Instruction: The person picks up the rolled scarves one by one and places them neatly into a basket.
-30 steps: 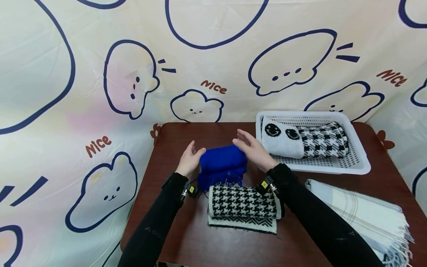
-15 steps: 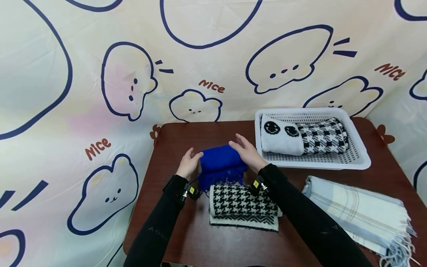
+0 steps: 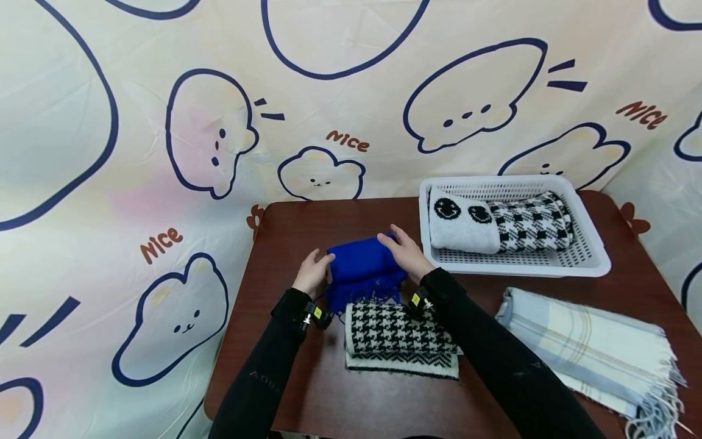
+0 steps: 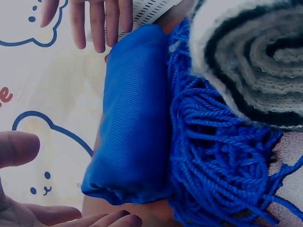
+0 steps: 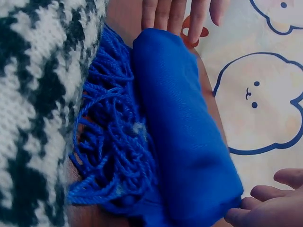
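Firstly, noted mid-desk, on a dark reddish-brown surface: one blue scarf, finely ribbed in weave, rolled into a soft, smooth cylinder with slightly puckered ends. Observed along its near side a tangled fringe of twisted blue cords, specked with pale lint. Recorded close up against that fringe, toward the front: a houndstooth scarf in black and white, thick, knitted and fuzzy, coiled in layers at the end, with a zigzag band along the lower flap. Logged at rear right: a white plastic basket with perforated walls, carrying a white knit with black smiling faces beside a black-and-white checked knit. Logged at right: a pale plaid scarf, folded flat and tasselled.

Found the left hand at the left end of the blue roll, fingers relaxed, thumb apart. Found the right hand at the opposite end, fingers loosely extended. Situated directly between both: the blue scarf, resting on the desk. Cannot confirm fingertip contact on either side.
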Demonstrator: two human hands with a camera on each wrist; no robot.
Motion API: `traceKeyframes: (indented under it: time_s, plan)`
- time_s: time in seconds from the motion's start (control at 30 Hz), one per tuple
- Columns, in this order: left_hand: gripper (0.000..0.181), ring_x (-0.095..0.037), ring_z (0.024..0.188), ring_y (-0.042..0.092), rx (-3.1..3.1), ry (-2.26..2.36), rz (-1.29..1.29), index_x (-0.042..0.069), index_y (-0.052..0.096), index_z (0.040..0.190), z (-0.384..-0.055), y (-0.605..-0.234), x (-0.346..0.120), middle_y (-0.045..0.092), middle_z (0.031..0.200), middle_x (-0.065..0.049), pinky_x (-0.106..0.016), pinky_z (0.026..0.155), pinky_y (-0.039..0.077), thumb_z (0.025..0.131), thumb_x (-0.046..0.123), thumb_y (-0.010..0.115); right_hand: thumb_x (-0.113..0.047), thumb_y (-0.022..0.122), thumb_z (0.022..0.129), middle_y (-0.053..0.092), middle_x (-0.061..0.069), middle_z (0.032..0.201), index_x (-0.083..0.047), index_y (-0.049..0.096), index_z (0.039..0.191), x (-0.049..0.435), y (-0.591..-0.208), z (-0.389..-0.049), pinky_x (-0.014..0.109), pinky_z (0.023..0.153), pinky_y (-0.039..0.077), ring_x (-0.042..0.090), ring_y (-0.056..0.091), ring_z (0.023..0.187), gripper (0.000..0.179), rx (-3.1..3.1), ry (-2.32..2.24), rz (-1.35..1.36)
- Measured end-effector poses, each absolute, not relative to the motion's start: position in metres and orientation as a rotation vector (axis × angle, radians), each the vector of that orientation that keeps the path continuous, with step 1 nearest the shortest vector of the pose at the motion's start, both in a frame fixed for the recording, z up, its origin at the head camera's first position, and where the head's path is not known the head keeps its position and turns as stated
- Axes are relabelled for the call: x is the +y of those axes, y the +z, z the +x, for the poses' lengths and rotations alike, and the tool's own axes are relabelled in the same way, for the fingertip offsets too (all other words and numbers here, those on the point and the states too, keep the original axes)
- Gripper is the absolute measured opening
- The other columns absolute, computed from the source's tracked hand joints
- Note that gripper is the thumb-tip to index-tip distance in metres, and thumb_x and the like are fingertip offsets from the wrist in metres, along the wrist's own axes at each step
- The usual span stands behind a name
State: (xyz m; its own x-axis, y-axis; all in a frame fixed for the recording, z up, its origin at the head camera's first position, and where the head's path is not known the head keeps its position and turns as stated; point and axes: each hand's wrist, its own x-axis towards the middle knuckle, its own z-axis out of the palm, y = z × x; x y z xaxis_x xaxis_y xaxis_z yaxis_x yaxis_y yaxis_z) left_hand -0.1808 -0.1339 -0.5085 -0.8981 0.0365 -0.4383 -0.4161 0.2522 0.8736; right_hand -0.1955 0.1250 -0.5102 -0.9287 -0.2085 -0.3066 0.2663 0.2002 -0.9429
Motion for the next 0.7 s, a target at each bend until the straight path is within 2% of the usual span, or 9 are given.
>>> traceKeyframes:
  time_s: [0.03, 0.1, 0.17, 0.23, 0.33, 0.4, 0.47, 0.57, 0.7]
  plan:
    - [0.077, -0.028, 0.065, 0.052, 2.144, 1.697, -0.344, 0.008, 0.014, 0.172, -0.181, -0.51, -0.134, 0.053, 0.075, -0.005, -0.043, 0.099, 0.042, 0.113, 0.035, 0.055, -0.051, 0.05, 0.113, 0.004, 0.01, 0.181, -0.018, 0.005, 0.174, 0.124, -0.511, -0.196, 0.048, 0.133, 0.018, 0.03, 0.006, 0.167, 0.082, 2.106, -1.781, 0.068]
    - [0.077, -0.018, 0.059, 0.043, 2.119, 1.718, -0.341, 0.007, 0.013, 0.172, -0.182, -0.512, -0.135, 0.047, 0.068, -0.002, -0.041, 0.087, 0.039, 0.114, 0.034, 0.054, -0.051, 0.048, 0.114, 0.003, 0.01, 0.181, -0.019, 0.003, 0.174, 0.124, -0.513, -0.197, 0.049, 0.134, 0.016, 0.031, 0.005, 0.166, 0.082, 2.088, -1.787, 0.09]
    - [0.076, -0.017, 0.06, 0.039, 2.097, 1.739, -0.348, 0.008, 0.014, 0.172, -0.182, -0.513, -0.134, 0.047, 0.07, -0.003, -0.041, 0.079, 0.034, 0.114, 0.034, 0.055, -0.049, 0.046, 0.115, 0.001, 0.01, 0.181, -0.019, 0.001, 0.174, 0.125, -0.515, -0.197, 0.049, 0.134, 0.015, 0.032, 0.004, 0.166, 0.08, 2.075, -1.79, 0.113]
    - [0.076, -0.021, 0.064, 0.038, 2.072, 1.765, -0.368, 0.008, 0.015, 0.172, -0.182, -0.515, -0.134, 0.047, 0.079, -0.009, -0.042, 0.077, 0.032, 0.113, 0.033, 0.056, -0.048, 0.044, 0.116, -0.001, 0.011, 0.181, -0.018, -0.001, 0.174, 0.126, -0.517, -0.197, 0.05, 0.134, 0.013, 0.033, 0.002, 0.166, 0.079, 2.07, -1.792, 0.124]
    - [0.076, -0.026, 0.086, 0.053, 2.047, 1.777, -0.405, 0.009, 0.018, 0.172, -0.183, -0.518, -0.132, 0.059, 0.116, -0.017, -0.042, 0.09, 0.044, 0.112, 0.034, 0.057, -0.049, 0.043, 0.116, -0.003, 0.011, 0.181, -0.016, -0.003, 0.174, 0.126, -0.52, -0.198, 0.049, 0.134, 0.011, 0.032, 0.0, 0.166, 0.081, 2.057, -1.811, 0.157]
    - [0.076, -0.032, 0.111, 0.058, 2.024, 1.79, -0.417, 0.008, 0.017, 0.172, -0.183, -0.519, -0.131, 0.052, 0.146, -0.022, -0.044, 0.105, 0.047, 0.112, 0.034, 0.057, -0.05, 0.043, 0.116, -0.004, 0.011, 0.181, -0.015, -0.004, 0.173, 0.126, -0.521, -0.199, 0.048, 0.135, 0.01, 0.032, -0.002, 0.166, 0.083, 2.038, -1.832, 0.192]
    - [0.077, -0.035, 0.138, 0.051, 2.011, 1.795, -0.422, 0.007, 0.017, 0.172, -0.183, -0.52, -0.131, 0.036, 0.167, -0.022, -0.047, 0.117, 0.045, 0.112, 0.034, 0.057, -0.051, 0.042, 0.116, -0.006, 0.01, 0.181, -0.015, -0.005, 0.173, 0.125, -0.523, -0.2, 0.047, 0.135, 0.009, 0.031, -0.003, 0.166, 0.083, 2.005, -1.863, 0.237]
    - [0.078, -0.038, 0.154, 0.038, 1.979, 1.812, -0.442, 0.007, 0.015, 0.172, -0.183, -0.521, -0.13, 0.03, 0.172, -0.024, -0.048, 0.122, 0.043, 0.112, 0.033, 0.058, -0.053, 0.036, 0.116, -0.009, 0.009, 0.181, -0.014, -0.007, 0.173, 0.125, -0.526, -0.203, 0.047, 0.135, 0.008, 0.03, -0.005, 0.166, 0.082, 1.958, -1.9, 0.29]
    - [0.079, -0.04, 0.157, 0.034, 1.942, 1.825, -0.478, 0.006, 0.014, 0.172, -0.183, -0.521, -0.131, 0.027, 0.173, -0.024, -0.047, 0.124, 0.041, 0.112, 0.033, 0.058, -0.053, 0.031, 0.117, -0.014, 0.009, 0.18, -0.013, -0.01, 0.172, 0.126, -0.528, -0.204, 0.046, 0.135, 0.005, 0.03, -0.01, 0.166, 0.08, 1.882, -1.935, 0.331]
